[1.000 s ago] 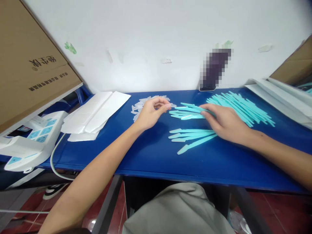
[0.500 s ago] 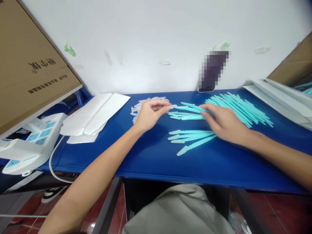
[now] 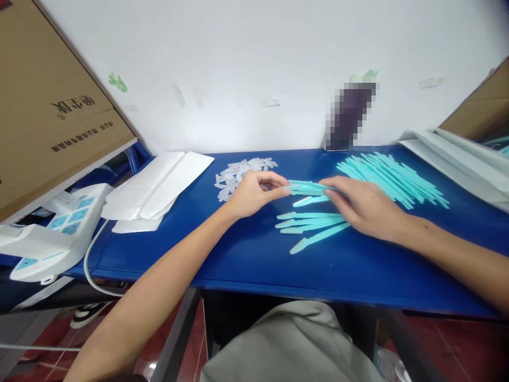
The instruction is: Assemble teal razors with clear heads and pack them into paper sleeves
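Note:
My right hand [image 3: 353, 199] is closed on the handles of several turquoise eyebrow razors [image 3: 308, 188], fanned out to the left. At their blade ends, my left hand [image 3: 258, 193] pinches with thumb and fingers. The clear razor cap that it held is now hidden between those fingers and the razor tips. One razor with a bare, shiny blade [image 3: 303, 201] points out below the bunch, by my right fingertips. Nearer to me on the table lie several capped razors [image 3: 314, 232]. Behind my left hand is a pile of translucent caps [image 3: 242, 172].
A large heap of turquoise razors [image 3: 397, 178] lies at the right on the blue table [image 3: 238, 254]. White paper sheets [image 3: 153, 185] and a power strip [image 3: 75, 223] are at the left. A blurred-out dark object [image 3: 350, 116] leans on the wall.
My left hand has moved slightly right and down, bringing the cap to the razor ends. My right hand has shifted slightly left, and the razors in it are bunched closer together.

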Tool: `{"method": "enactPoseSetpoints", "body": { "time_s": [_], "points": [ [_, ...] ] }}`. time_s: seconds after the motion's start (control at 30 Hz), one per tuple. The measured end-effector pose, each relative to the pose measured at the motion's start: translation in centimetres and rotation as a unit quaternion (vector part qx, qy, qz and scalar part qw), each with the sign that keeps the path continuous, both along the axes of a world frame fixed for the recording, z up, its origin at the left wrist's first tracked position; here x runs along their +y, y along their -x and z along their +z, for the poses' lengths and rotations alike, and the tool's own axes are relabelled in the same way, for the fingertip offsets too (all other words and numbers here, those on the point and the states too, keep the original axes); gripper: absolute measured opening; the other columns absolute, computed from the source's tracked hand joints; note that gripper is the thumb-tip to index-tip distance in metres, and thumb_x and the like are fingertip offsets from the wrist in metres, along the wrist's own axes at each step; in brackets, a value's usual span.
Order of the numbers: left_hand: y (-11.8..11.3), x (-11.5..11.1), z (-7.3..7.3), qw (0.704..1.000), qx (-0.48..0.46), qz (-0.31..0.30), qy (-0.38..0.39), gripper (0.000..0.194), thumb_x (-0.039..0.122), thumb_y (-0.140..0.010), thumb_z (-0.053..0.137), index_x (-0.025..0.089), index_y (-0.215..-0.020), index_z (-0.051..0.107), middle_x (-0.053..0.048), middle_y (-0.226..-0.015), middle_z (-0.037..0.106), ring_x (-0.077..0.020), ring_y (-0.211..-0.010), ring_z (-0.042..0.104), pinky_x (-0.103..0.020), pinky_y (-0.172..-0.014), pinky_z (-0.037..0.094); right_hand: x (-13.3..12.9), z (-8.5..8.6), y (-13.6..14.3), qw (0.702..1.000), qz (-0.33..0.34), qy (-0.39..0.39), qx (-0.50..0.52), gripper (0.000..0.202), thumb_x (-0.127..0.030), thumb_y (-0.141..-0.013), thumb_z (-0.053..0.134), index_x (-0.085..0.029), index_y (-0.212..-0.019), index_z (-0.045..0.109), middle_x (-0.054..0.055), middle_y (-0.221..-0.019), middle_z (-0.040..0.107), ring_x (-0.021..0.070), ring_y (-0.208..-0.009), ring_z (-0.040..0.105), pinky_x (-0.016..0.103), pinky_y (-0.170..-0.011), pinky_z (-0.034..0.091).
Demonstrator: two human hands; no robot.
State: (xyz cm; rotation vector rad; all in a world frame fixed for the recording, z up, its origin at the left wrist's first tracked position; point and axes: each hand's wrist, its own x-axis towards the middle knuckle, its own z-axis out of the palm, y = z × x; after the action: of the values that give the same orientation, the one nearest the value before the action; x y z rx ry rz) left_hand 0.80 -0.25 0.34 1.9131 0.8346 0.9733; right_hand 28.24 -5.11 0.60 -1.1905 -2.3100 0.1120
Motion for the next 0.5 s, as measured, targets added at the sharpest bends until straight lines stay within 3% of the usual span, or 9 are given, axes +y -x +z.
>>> {"method": "enactPoseSetpoints", "body": {
  "time_s": [0.1, 0.2, 0.3, 0.5],
  "points": [
    [1.6, 0.2, 1.4, 0.975, 0.143, 0.017, -0.167, 0.034, 0.037, -0.099, 0.057, 0.018, -0.12, 0.076, -0.011, -0.114, 0.076, -0.0237, -0.101, 0.067, -0.037, -0.088, 0.053, 0.1, 0.0, 0.0, 1.0, -0.013, 0.0, 0.004, 0.037, -0.043, -0.107, 0.038, -0.024, -0.123, 0.066, 0.012, -0.108, 0.078, 0.0336, -0.091, 0.074, 0.046, -0.076, 0.054],
    [4.0, 1.0, 2.5, 0.892, 0.328, 0.082, -0.3, 0.039, 0.025, -0.098, 0.047, 0.013, -0.122, 0.076, -0.016, -0.117, 0.072, -0.0306, -0.108, 0.062, -0.047, -0.098, 0.048, 0.3, -0.1, -0.2, 1.0, -0.022, -0.004, 0.006, 0.037, -0.042, -0.107, 0.039, -0.024, -0.123, 0.066, 0.012, -0.109, 0.077, 0.0336, -0.094, 0.073, 0.046, -0.078, 0.054],
    [5.9, 1.9, 2.6, 0.84, 0.436, 0.137, -0.291, 0.042, 0.026, -0.098, 0.046, 0.013, -0.12, 0.078, -0.017, -0.111, 0.07, -0.0333, -0.104, 0.059, -0.05, -0.096, 0.047, 0.5, -0.3, -0.3, 1.0, -0.02, -0.006, 0.005, 0.036, -0.041, -0.107, 0.038, -0.024, -0.125, 0.064, 0.012, -0.112, 0.076, 0.0327, -0.097, 0.072, 0.045, -0.08, 0.054],
    [5.9, 1.9, 2.2, 0.806, 0.521, 0.152, -0.234, 0.039, 0.035, -0.102, 0.048, 0.019, -0.108, 0.083, -0.017, -0.113, 0.068, -0.0359, -0.106, 0.055, -0.053, -0.093, 0.045, 0.6, -0.2, -0.3, 1.0, -0.005, 0.001, 0.005, 0.036, -0.041, -0.107, 0.038, -0.025, -0.128, 0.063, 0.013, -0.119, 0.074, 0.0341, -0.105, 0.071, 0.049, -0.086, 0.055]
  ]
}}
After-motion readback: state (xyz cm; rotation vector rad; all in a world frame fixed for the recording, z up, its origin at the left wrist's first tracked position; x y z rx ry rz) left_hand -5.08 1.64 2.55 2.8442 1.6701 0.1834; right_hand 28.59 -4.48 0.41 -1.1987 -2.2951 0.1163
